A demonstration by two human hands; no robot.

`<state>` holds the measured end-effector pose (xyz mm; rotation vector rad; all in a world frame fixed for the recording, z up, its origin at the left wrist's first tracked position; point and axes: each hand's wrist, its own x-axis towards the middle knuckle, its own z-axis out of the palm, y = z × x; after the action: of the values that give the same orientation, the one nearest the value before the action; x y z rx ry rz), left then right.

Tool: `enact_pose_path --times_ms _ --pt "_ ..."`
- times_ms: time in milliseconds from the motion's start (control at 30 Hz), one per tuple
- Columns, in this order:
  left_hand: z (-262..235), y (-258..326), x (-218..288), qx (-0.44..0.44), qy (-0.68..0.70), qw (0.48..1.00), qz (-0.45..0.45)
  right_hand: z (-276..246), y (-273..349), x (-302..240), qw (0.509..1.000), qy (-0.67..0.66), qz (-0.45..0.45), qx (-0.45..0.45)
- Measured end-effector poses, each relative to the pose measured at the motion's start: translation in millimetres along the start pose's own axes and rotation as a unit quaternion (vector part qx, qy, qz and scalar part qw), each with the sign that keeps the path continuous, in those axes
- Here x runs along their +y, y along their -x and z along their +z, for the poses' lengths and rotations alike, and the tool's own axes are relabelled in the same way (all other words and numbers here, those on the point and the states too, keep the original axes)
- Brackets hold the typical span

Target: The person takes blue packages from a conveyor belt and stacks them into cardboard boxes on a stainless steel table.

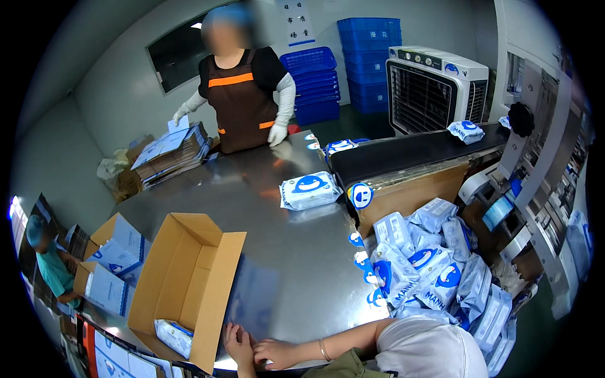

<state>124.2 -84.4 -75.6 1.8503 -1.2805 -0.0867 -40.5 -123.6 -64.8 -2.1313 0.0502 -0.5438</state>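
Observation:
My left hand (238, 345) rests at the near edge of the steel table, close beside an open cardboard box (211, 302). Its fingers are loosely bent and hold nothing. Touching or nearly touching it is my right hand (273, 354), lying on the table edge with relaxed fingers and nothing visible in them. Inside the box, at its near end, lies one white and blue soft pack of wipes (174, 339). Another pack of wipes (310, 191) lies flat on the table at the end of the conveyor, beyond both hands.
A black conveyor belt (403, 154) carries a pack (466, 131) from the machine (535, 151). Several packs (435, 271) are heaped at right below the table. Across the table (277, 264), a person (242, 94) stands by stacked flat cartons (170, 154). Filled boxes (107, 286) stand left.

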Motion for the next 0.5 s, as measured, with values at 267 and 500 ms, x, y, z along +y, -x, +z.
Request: enact_pose_path --times_ms 267,500 --pt "0.4 2.7 -1.0 0.017 0.009 1.000 -0.004 1.2 -0.4 -1.6 1.000 0.011 0.011 -0.017" --pt "-1.7 1.3 7.4 0.016 -0.016 1.000 -0.003 0.3 -0.5 -1.8 0.999 0.020 0.034 -0.023"
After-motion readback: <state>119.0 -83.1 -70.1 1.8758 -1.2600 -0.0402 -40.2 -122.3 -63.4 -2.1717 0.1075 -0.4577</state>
